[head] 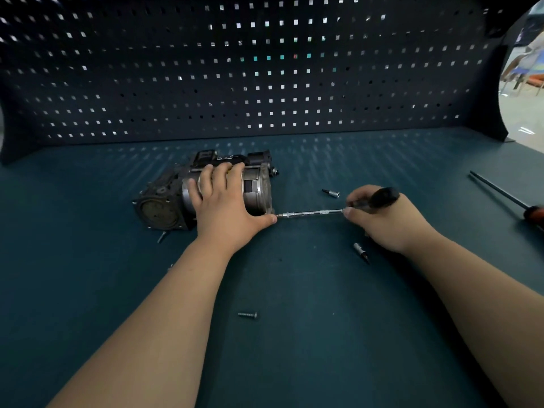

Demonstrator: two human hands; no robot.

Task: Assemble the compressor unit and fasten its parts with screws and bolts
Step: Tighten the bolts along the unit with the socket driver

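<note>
A dark teal bench (294, 348) fronts a pegboard (265, 69). The left hand (226, 198) lies spread on the compressor unit (173, 195); the right hand (382, 219) grips a black-handled driver (312, 213), a loose screw (248, 315) nearer its wrist.

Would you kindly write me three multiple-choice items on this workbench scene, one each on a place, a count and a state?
1. Where does the loose screw lie?
A. on the compressor
B. on the bench between the forearms
C. on the pegboard

2. How many loose driver bits lie near the right hand?
A. two
B. none
C. five

3. What is the left hand doing?
A. hanging in the air
B. pressing on the compressor unit
C. holding the orange-handled screwdriver

Answers: 1 B, it lies on the bench top between them; 2 A, one bit beyond the hand, another nearer; 3 B, its palm rests flat on the housing.
</note>
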